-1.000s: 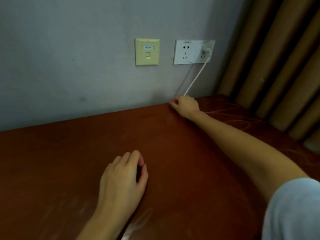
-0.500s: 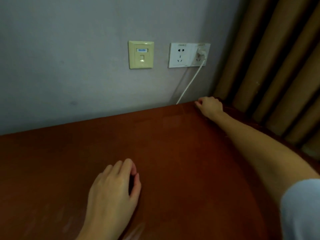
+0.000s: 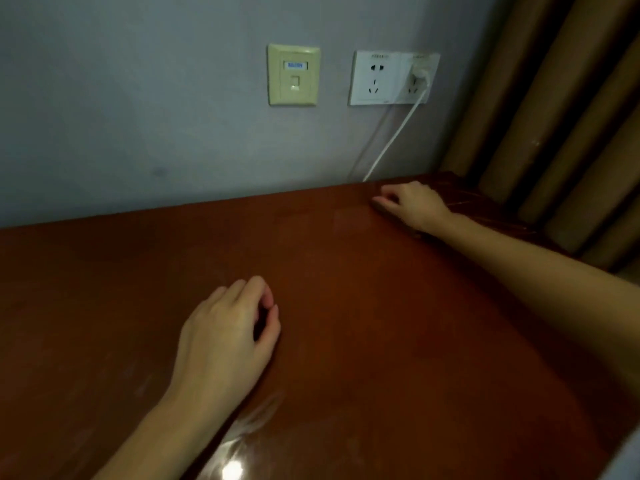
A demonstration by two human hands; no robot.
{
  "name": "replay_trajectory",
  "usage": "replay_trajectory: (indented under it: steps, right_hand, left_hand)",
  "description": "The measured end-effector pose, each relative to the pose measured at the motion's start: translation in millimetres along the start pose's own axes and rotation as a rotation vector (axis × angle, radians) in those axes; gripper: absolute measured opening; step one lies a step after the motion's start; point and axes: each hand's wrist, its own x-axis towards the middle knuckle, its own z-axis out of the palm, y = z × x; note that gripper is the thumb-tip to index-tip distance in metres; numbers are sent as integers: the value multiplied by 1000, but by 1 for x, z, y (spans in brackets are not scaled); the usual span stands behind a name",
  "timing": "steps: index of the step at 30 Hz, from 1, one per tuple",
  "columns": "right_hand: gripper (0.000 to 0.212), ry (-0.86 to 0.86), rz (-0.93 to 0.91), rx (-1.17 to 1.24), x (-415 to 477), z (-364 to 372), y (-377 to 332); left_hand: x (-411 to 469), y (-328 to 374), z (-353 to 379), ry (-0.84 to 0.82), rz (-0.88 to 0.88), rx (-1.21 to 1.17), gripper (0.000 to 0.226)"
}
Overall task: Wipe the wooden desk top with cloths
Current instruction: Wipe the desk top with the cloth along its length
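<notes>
The reddish-brown wooden desk top (image 3: pixel 346 306) fills the lower view and shows faint smear marks. My left hand (image 3: pixel 225 334) rests on its middle with fingers loosely curled and thumb near the index finger; nothing shows in it. My right hand (image 3: pixel 412 204) reaches to the far right back corner, knuckles up, fingers curled down onto the wood. A thin dark strip (image 3: pixel 381 208), seemingly a cloth, peeks out under its fingertips; the hand hides the remainder.
The grey wall (image 3: pixel 138 116) meets the desk's back edge. On it are a beige data socket (image 3: pixel 293 75) and a white power outlet (image 3: pixel 393 77), whose white cable (image 3: pixel 394 140) drops behind the desk. Brown curtains (image 3: pixel 571 133) hang at the right.
My right hand slid right along the back edge, from the foot of the cable toward the curtain corner, then came slightly back. My left hand stayed put.
</notes>
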Motion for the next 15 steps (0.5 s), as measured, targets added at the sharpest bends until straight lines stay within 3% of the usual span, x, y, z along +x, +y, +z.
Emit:
replay_trajectory:
  steps: [6,10,15]
  right_hand:
    - [37,59,230,9,13,-5,40]
    - [37,76,269,13,20,-3,39]
    - [35,86,247,42,13,-5,35]
  left_hand:
    - [1,-1,0,3,6,8,10]
    - [14,-2,-2,-39,19,-20,8]
    - [96,-6,10,-27,90,-20,4]
